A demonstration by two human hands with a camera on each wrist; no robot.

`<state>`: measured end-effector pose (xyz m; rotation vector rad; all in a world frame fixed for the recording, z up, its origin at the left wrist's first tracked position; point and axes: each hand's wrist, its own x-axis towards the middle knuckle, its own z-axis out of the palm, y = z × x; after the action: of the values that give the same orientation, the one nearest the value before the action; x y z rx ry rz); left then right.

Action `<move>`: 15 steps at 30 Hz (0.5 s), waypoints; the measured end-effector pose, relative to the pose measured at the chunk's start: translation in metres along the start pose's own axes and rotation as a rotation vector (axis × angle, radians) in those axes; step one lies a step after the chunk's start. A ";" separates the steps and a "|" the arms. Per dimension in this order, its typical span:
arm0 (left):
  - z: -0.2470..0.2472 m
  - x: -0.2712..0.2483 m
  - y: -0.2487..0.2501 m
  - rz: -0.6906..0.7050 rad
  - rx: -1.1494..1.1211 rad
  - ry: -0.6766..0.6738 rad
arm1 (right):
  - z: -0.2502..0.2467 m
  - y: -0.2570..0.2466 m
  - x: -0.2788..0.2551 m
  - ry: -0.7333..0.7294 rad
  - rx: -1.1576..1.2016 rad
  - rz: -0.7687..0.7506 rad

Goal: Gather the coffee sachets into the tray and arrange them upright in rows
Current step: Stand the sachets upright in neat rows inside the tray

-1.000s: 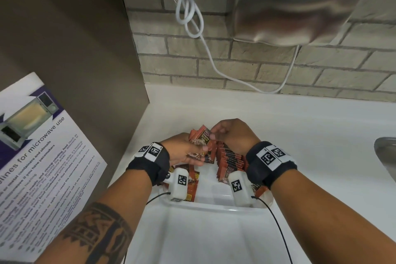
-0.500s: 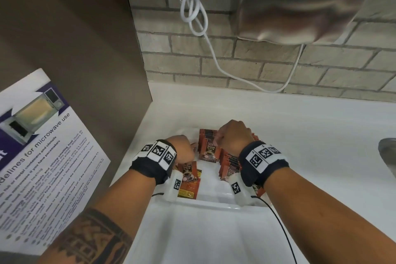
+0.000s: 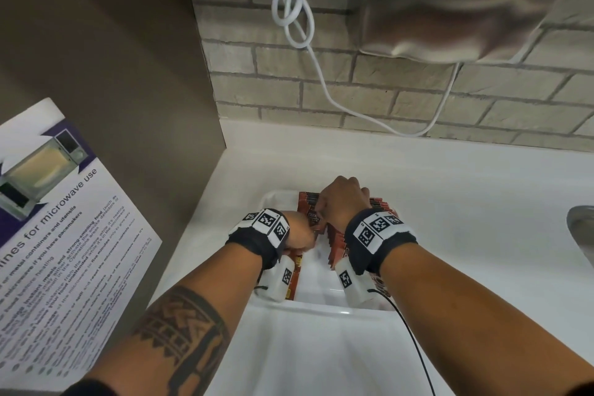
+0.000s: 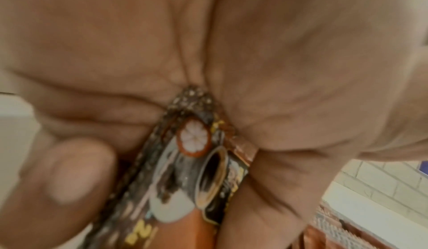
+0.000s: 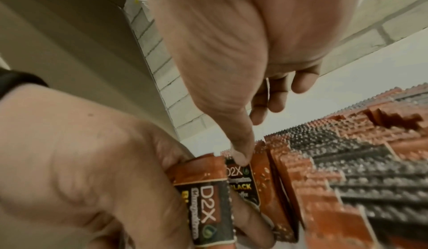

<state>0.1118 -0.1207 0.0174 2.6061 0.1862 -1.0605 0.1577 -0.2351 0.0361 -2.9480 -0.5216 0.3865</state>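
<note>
A white tray (image 3: 305, 307) sits on the white counter. Orange and black coffee sachets (image 3: 336, 241) stand upright in packed rows along its right side, seen close up in the right wrist view (image 5: 347, 161). One sachet (image 3: 297, 267) lies flat at the tray's left. My left hand (image 3: 300, 231) is low in the tray beside the rows and grips a few sachets (image 4: 185, 170) in its curled fingers; they also show in the right wrist view (image 5: 208, 198). My right hand (image 3: 342, 202) is on top of the rows. Its thumb (image 5: 241, 154) touches the top edge of the front sachet, and its other fingers hang loosely behind.
A brown panel (image 3: 112, 74) walls off the left, with a microwave-use notice (image 3: 64, 219) lying beside it. On the brick wall hang a steel hand dryer (image 3: 466, 3) and a looped white cable (image 3: 299, 19). A sink rim (image 3: 581, 235) shows at the far right.
Both hands have come down from holding sachets above the tray. The left hand moved down and left with its sachets, and the right hand settled on the standing rows.
</note>
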 end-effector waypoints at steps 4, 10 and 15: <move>-0.003 -0.003 0.002 -0.007 -0.036 -0.011 | -0.004 0.003 0.002 0.026 0.038 -0.023; -0.005 -0.004 0.004 0.004 -0.068 -0.011 | -0.002 0.004 0.001 0.016 0.061 -0.043; -0.005 -0.009 0.005 -0.010 -0.098 -0.007 | -0.001 0.006 -0.001 0.017 0.102 -0.046</move>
<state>0.1102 -0.1236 0.0280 2.5164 0.2435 -1.0366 0.1594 -0.2414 0.0366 -2.8340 -0.5494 0.3709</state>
